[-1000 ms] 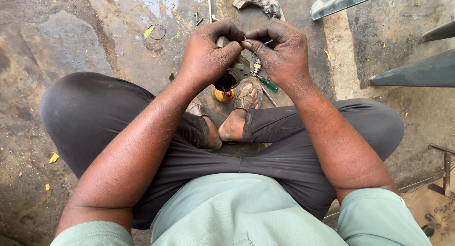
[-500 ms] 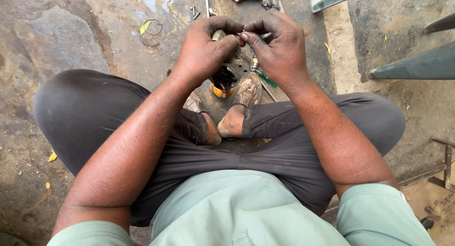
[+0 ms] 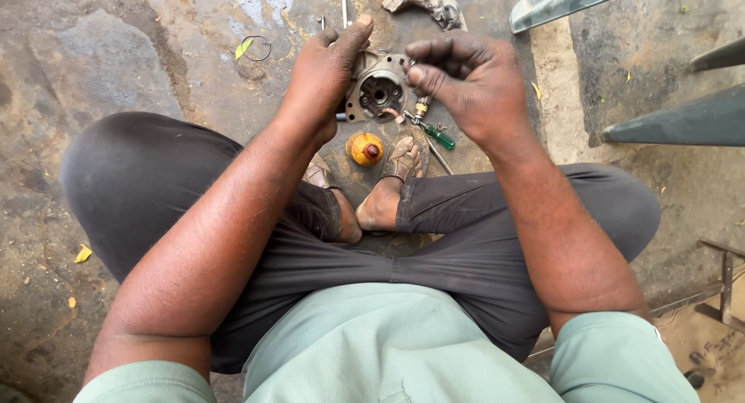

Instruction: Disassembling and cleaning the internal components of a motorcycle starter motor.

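Stained concrete floor (image 3: pixel 116 53). Left hand (image 3: pixel 326 69), fingers clamped on round metal housing (image 3: pixel 379 88), held above orange cap (image 3: pixel 365 149); right hand (image 3: pixel 473 81), fingertips pinched together beside it; green-handled screwdriver (image 3: pixel 438 137) near.

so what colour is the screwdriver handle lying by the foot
Green, translucent-looking; the screwdriver shows in the head view, below the right hand.
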